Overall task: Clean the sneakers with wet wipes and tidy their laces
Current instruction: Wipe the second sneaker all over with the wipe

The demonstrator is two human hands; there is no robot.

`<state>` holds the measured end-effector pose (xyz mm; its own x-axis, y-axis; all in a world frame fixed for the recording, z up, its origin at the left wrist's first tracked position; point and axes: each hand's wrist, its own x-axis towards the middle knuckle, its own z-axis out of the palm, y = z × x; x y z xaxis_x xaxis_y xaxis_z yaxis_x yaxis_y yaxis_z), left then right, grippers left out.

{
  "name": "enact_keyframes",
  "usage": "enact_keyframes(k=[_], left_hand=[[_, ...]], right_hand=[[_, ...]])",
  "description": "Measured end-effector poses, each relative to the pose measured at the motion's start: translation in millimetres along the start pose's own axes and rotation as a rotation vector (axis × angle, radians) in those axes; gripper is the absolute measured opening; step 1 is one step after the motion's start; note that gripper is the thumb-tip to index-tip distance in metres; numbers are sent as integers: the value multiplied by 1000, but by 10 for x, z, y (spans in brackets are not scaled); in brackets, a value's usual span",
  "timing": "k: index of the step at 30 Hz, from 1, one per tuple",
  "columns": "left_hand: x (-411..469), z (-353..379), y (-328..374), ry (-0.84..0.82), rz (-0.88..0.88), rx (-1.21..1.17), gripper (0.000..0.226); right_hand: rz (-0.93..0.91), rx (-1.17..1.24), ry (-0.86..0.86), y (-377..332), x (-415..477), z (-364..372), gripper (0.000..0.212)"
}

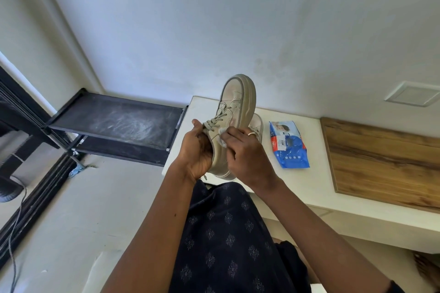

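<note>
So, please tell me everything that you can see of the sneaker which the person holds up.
The held sneaker is beige and low-cut, with a thick sole and matching laces. It looks like suede or canvas. It is lifted, toe pointing up and away. The left hand grips its heel end; the right hand holds a white wipe against its side.

Forearms bare from the wrists up on both sides. The left hand (pixel 197 150) is plain, and the right hand (pixel 247 157) has a thin, pale metallic ring (pixel 251 134) around one finger. Below them is a loose dark navy garment (pixel 226 233), printed all over with small pale diamond-shaped motifs in staggered rows. Far up the right arm there's just the edge of a dark sleeve (pixel 396 287).
</note>
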<state>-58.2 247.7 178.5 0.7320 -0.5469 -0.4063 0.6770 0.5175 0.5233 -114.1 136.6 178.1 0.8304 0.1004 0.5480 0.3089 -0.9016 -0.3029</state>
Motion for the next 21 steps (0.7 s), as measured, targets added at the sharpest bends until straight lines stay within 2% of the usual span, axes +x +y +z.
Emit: enact_keyframes(k=[10, 17, 21], left_hand=[[-31, 43, 34, -39, -17, -7, 69], [-28, 58, 55, -34, 50, -10, 66], [-61, 86, 17, -48, 25, 29, 74]], right_hand=[[-12, 13, 19, -52, 135, 7, 34], [-91, 40, 1, -65, -61, -22, 32], [-118, -8, -4, -57, 31, -7, 30]])
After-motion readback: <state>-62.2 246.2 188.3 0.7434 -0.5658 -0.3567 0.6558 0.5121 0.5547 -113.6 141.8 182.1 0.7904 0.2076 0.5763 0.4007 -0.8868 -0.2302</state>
